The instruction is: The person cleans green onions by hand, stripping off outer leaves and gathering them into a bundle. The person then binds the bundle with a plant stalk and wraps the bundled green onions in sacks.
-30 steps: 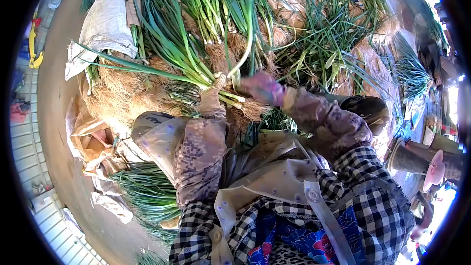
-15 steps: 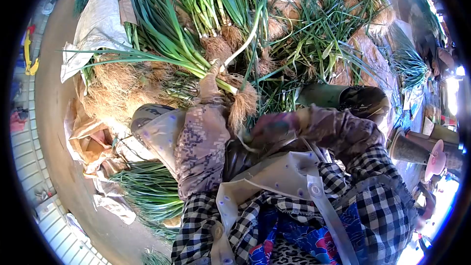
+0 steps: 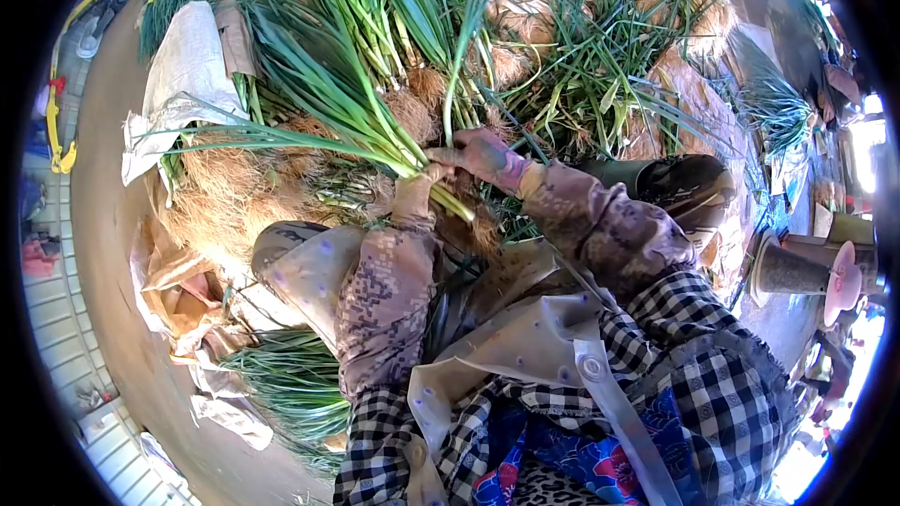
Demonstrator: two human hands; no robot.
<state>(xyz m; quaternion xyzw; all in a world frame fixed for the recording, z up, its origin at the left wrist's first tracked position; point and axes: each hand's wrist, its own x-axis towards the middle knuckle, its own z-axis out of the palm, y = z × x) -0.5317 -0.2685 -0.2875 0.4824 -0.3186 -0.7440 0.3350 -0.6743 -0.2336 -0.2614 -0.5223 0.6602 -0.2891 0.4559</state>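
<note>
My left hand [image 3: 429, 171] is closed round a small bunch of green onions [image 3: 394, 145], its back mostly hidden by the sleeve. Their long green leaves fan up and to the left. Pale stems and brown roots [image 3: 485, 227] stick out below the fist, towards my lap. My right hand [image 3: 489, 159], pinkish and stained, meets the left one from the right. Between its fingers stands a single green onion stalk [image 3: 450, 103], its leaf pointing upward. Just beyond both hands lies a pile of rooted green onions [image 3: 410, 111].
Loose onion leaves [image 3: 600, 75] are heaped at the upper right. A white sack [image 3: 187, 75] covers roots on the left. More onions [image 3: 291, 379] lie by my left knee. At the right is a grey cone-shaped object [image 3: 786, 267] with a pink disc [image 3: 844, 283].
My right hand has moved from near my lap up and forward to beside the left hand. The single stalk above the bunch now stands more upright, and fewer roots hang below.
</note>
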